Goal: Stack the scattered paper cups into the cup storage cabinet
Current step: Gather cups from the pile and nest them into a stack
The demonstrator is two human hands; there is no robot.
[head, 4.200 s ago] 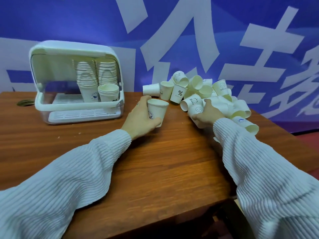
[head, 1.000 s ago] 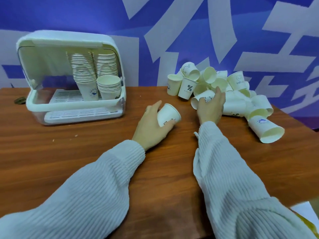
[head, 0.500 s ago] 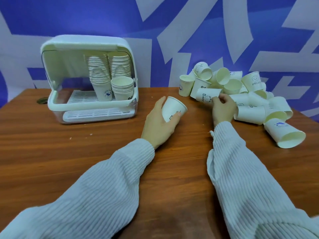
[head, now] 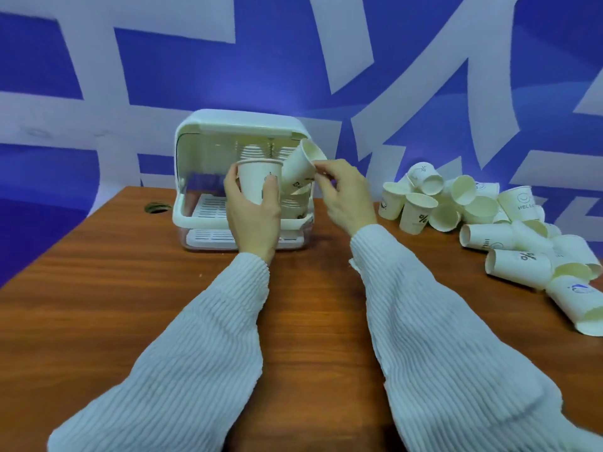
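Observation:
The white cup storage cabinet (head: 195,177) stands open at the back of the wooden table, with stacks of paper cups (head: 254,151) inside, partly hidden by my hands. My left hand (head: 253,210) grips an upright paper cup (head: 256,181) in front of the cabinet. My right hand (head: 342,194) pinches the rim of a second paper cup (head: 298,164), tilted with its mouth up and to the right, its base next to the upright cup. A heap of scattered paper cups (head: 483,216) lies on the table to the right.
A round cable hole (head: 157,207) sits in the table (head: 114,305) left of the cabinet. A blue and white banner wall (head: 293,60) stands close behind the table. The heap of cups reaches the table's right edge.
Both hands have lifted off the table and moved left to the cabinet front. My right hand picked a cup from the heap and now holds it tilted beside the left hand's cup.

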